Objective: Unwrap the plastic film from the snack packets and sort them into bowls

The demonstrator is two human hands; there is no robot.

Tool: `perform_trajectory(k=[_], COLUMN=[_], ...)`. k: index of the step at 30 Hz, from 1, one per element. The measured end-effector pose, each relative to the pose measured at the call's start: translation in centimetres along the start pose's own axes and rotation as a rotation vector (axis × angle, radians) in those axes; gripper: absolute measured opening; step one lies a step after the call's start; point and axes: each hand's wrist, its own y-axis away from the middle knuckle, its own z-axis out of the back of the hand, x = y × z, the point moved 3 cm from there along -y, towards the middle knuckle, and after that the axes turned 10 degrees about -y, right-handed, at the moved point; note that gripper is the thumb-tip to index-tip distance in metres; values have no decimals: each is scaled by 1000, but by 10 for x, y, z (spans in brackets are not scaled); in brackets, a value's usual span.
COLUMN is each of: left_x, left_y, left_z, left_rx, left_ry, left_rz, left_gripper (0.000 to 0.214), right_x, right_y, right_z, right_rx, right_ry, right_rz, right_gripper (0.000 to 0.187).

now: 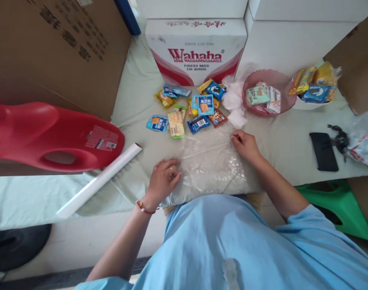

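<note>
A clear plastic bag (212, 167) lies flat on the cloth-covered table in front of me. My right hand (246, 146) pinches its upper right corner between thumb and fingertips. At the bag's left edge rests my left hand (165, 178), fingers loosely bent and apart, with nothing visibly gripped. Just beyond the bag is a loose pile of small snack packets, among them a blue packet (204, 105), a pale green-edged packet (176, 124), a dark blue packet (198, 124) and a brown packet (217, 118). Another blue packet (157, 123) lies left of the pile.
A Wahaha carton (198, 54) stands behind the packets. Rightward are crumpled clear plastic (233, 100), a pink bowl (252, 108) of packets, a white bowl (312, 105) and a black phone (323, 152). On the left are a red jug (65, 137) and a white roll (100, 179).
</note>
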Motion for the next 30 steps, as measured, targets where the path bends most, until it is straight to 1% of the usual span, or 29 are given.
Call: perform_trajectory(k=[1, 2, 3, 5, 6, 7, 8, 11, 12, 14, 15, 17, 19, 22, 23, 25, 27, 29, 30], left_x=[-1, -2, -3, -3, -3, -2, -1, -1, -2, -5, -8, -14, -20, -25, -26, -26, -26, -27, -27], left_y=[2, 4, 7, 11, 13, 14, 14, 8, 4, -5, -10, -18, -22, -20, -17, -12, -7, -4, -3], left_z=[-3, -5, -7, -8, -8, -8, -7, -5, -4, -4, -5, -6, -8, -10, -11, -12, -15, -17, -19], left_rx=[-11, -13, -6, 25, 44, 62, 76, 57, 30, -37, -64, -97, -103, -78, -56, 3, 75, 136, 157], left_ry=[-29, -51, -67, -80, -76, -63, -43, 62, 99, 145, 150, 137, 116, 78, 60, 21, -15, -43, -55], left_rz=[-1, -7, -18, -42, -51, -56, -56, 16, 67, 184, 231, 290, 302, 243, 206, 132, 78, 52, 48], left_gripper=[17, 10, 20, 47, 56, 61, 60, 36, 38, 49, 52, 48, 38, 9, 15, 44, 65, 76, 80], right_x=[-1, -3, -5, -8, -9, -9, -9, -5, -3, -1, 0, -1, -4, -10, -13, -17, -21, -18, -13], right_y=[4, 7, 9, 12, 13, 12, 11, 6, 5, 3, 3, 3, 5, 8, 8, 8, 7, 7, 7], right_z=[3, 6, 8, 13, 15, 16, 18, 20, 20, 20, 19, 19, 21, 25, 26, 30, 34, 40, 45], right_rx=[-4, -8, -9, -7, -7, -5, -1, -3, -5, -6, -6, -13, -31, -64, -72, -74, -42, -1, -3], right_ry=[22, 43, 63, 93, 103, 110, 116, 136, 144, 146, 141, 133, 140, 154, 154, 150, 131, 117, 126], right_rz=[3, 4, 5, 10, 15, 21, 27, 47, 53, 57, 55, 43, 29, 1, -11, -37, -80, -122, -121], right_gripper=[27, 28, 29, 30, 31, 32, 33, 34, 34, 35, 35, 36, 37, 36, 36, 35, 33, 31, 31])
